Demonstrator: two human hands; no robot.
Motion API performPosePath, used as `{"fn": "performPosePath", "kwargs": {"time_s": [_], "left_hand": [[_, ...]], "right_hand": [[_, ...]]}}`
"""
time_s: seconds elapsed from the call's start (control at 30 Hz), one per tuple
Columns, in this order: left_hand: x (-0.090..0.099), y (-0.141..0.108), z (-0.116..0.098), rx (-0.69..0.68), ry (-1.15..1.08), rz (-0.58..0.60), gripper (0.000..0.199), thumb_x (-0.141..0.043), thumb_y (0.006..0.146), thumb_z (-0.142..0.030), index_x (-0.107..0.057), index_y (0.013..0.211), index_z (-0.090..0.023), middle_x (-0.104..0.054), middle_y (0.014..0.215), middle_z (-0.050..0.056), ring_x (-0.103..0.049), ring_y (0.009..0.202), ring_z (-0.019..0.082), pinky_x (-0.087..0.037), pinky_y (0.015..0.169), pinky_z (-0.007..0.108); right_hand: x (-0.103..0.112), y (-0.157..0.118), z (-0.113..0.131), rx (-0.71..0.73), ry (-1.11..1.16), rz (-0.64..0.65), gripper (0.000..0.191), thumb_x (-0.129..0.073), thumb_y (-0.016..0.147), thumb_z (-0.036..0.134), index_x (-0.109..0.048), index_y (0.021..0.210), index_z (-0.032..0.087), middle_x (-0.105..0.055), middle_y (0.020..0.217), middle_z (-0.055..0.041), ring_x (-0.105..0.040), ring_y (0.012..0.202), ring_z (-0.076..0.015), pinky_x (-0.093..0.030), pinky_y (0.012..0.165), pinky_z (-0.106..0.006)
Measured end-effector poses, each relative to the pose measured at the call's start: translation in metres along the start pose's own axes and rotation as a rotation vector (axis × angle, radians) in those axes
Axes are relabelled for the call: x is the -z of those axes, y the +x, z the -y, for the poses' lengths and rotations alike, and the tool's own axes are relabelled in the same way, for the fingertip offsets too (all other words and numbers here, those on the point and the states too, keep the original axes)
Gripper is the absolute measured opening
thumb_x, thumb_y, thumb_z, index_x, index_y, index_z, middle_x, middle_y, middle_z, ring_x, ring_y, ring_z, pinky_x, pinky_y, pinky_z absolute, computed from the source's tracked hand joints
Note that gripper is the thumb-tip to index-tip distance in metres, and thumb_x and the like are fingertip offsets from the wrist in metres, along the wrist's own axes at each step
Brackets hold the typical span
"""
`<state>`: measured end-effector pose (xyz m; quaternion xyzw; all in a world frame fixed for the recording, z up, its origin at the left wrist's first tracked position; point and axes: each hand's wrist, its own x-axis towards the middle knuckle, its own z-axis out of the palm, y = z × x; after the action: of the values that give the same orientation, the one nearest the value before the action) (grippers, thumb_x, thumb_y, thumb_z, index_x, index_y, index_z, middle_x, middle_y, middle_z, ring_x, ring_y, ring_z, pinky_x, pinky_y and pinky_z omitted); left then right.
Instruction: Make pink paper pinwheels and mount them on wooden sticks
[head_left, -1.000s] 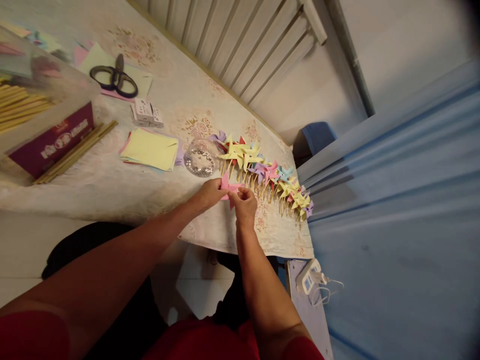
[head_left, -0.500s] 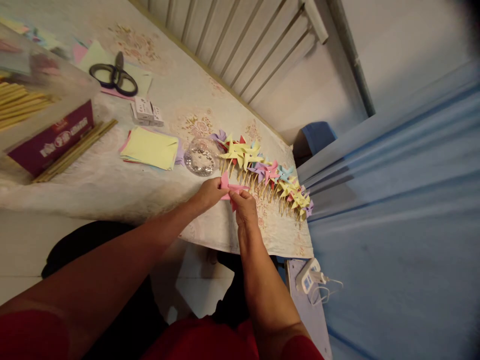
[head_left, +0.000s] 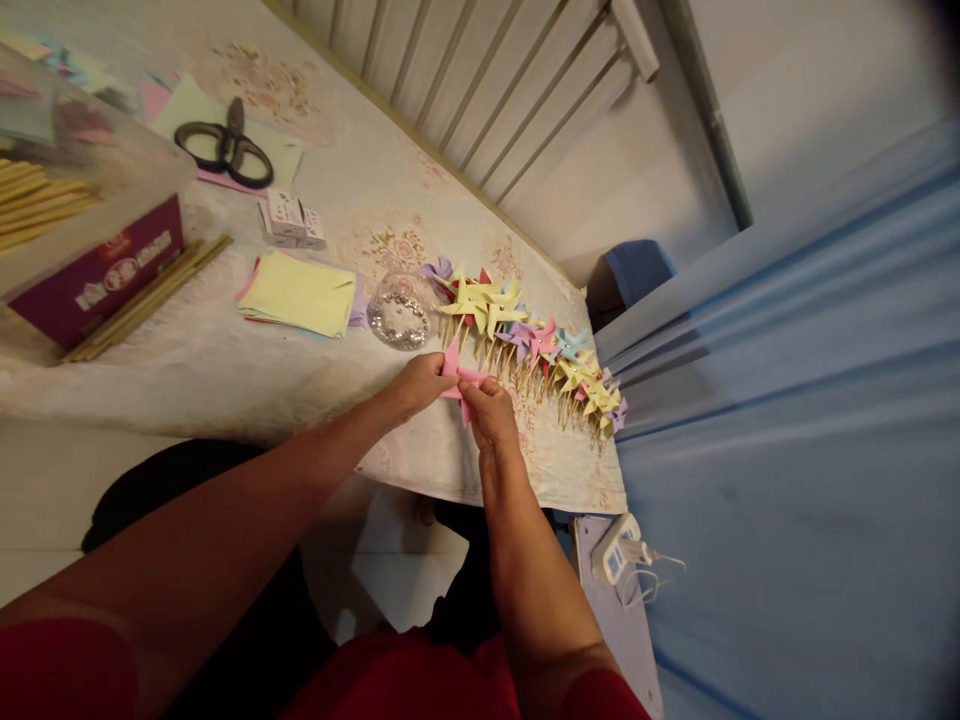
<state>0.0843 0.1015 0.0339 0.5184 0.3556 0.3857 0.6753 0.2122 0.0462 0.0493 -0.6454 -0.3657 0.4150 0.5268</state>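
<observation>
A pink paper pinwheel point(head_left: 451, 358), its blades folded, is held between both hands over the front part of the table. My left hand point(head_left: 421, 384) pinches it from the left side. On its right, my right hand point(head_left: 491, 408) has thumb and fingers closed on the folded paper; the fingertips partly cover its centre. Just beyond lies a long row of finished pinwheels point(head_left: 540, 342) on thin sticks, in yellow, pink, purple, blue and red. Close to the left hand stands a round clear dish point(head_left: 401, 313) with small shiny metal pieces inside.
Left of the dish lies a stack of coloured paper point(head_left: 300, 293), with small white boxes point(head_left: 292, 218) behind it. Black-handled scissors point(head_left: 229, 148) rest on more paper. A clear box with a purple label point(head_left: 105, 275) holds sticks. At right, a power strip point(head_left: 621, 550) sits below the table.
The pink pinwheel's blades have turned slightly, and the right-hand blade now looks flatter. Both hands keep hold of it in almost the same place.
</observation>
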Motion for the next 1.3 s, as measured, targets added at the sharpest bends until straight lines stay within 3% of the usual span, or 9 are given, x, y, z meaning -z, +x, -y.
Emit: {"fn": "performPosePath", "kwargs": {"time_s": [0.3, 0.43, 0.63, 0.73, 1.07, 1.17, 1.3], "left_hand": [[-0.001, -0.003, -0.004, 0.020, -0.008, 0.016, 0.014, -0.061, 0.063, -0.026, -0.057, 0.072, -0.017, -0.053, 0.067, -0.003, -0.045, 0.063, 0.012, -0.032, 0.058, 0.024], [0.001, -0.005, -0.007, 0.052, -0.065, 0.091, 0.012, -0.061, 0.062, -0.025, -0.056, 0.070, -0.017, -0.050, 0.063, -0.004, -0.042, 0.059, 0.011, -0.028, 0.057, 0.024], [0.005, -0.009, -0.013, 0.094, -0.135, 0.163, 0.016, -0.061, 0.061, -0.028, -0.060, 0.072, -0.016, -0.055, 0.066, -0.003, -0.046, 0.062, 0.012, -0.033, 0.061, 0.026], [0.006, -0.010, -0.017, 0.127, -0.153, 0.143, 0.016, -0.063, 0.062, -0.029, -0.060, 0.071, -0.016, -0.054, 0.064, -0.003, -0.046, 0.061, 0.012, -0.033, 0.061, 0.026], [0.005, -0.009, -0.015, 0.147, -0.124, 0.086, 0.013, -0.067, 0.058, -0.021, -0.056, 0.065, -0.017, -0.050, 0.057, -0.004, -0.040, 0.055, 0.010, -0.027, 0.055, 0.025], [0.009, -0.008, -0.013, 0.166, -0.231, 0.088, 0.018, -0.070, 0.058, -0.022, -0.059, 0.071, -0.015, -0.056, 0.063, -0.003, -0.046, 0.059, 0.010, -0.032, 0.059, 0.025], [0.013, -0.005, -0.008, 0.167, -0.324, 0.071, 0.017, -0.071, 0.061, -0.020, -0.060, 0.071, -0.013, -0.060, 0.067, -0.001, -0.050, 0.063, 0.010, -0.037, 0.063, 0.025]], "right_hand": [[0.000, -0.001, 0.001, -0.030, 0.030, 0.004, 0.036, -0.081, 0.058, 0.039, -0.050, 0.056, 0.020, -0.050, 0.051, 0.0073, -0.042, 0.050, -0.0080, -0.034, 0.050, -0.022], [0.002, 0.000, 0.003, -0.048, 0.016, 0.006, 0.037, -0.080, 0.056, 0.038, -0.048, 0.055, 0.021, -0.048, 0.050, 0.0080, -0.041, 0.049, -0.0078, -0.033, 0.049, -0.022], [0.001, -0.001, 0.004, -0.061, -0.004, -0.049, 0.037, -0.078, 0.055, 0.038, -0.044, 0.055, 0.022, -0.045, 0.049, 0.0086, -0.039, 0.048, -0.0082, -0.035, 0.049, -0.023], [0.000, -0.002, 0.004, -0.056, -0.008, -0.034, 0.036, -0.077, 0.056, 0.039, -0.044, 0.056, 0.023, -0.045, 0.049, 0.0083, -0.041, 0.049, -0.0087, -0.035, 0.049, -0.023], [0.001, -0.013, 0.012, -0.027, 0.055, 0.017, 0.026, -0.076, 0.062, 0.037, -0.056, 0.063, 0.020, -0.054, 0.055, 0.0063, -0.046, 0.051, -0.0086, -0.039, 0.054, -0.023], [0.009, -0.016, 0.009, -0.032, 0.107, -0.051, 0.031, -0.077, 0.063, 0.045, -0.064, 0.076, 0.020, -0.062, 0.066, 0.0036, -0.053, 0.058, -0.0107, -0.042, 0.057, -0.024], [0.024, -0.021, -0.002, -0.017, 0.106, -0.150, 0.038, -0.074, 0.067, 0.052, -0.065, 0.081, 0.019, -0.061, 0.066, 0.0027, -0.053, 0.059, -0.0110, -0.043, 0.058, -0.025]]}}
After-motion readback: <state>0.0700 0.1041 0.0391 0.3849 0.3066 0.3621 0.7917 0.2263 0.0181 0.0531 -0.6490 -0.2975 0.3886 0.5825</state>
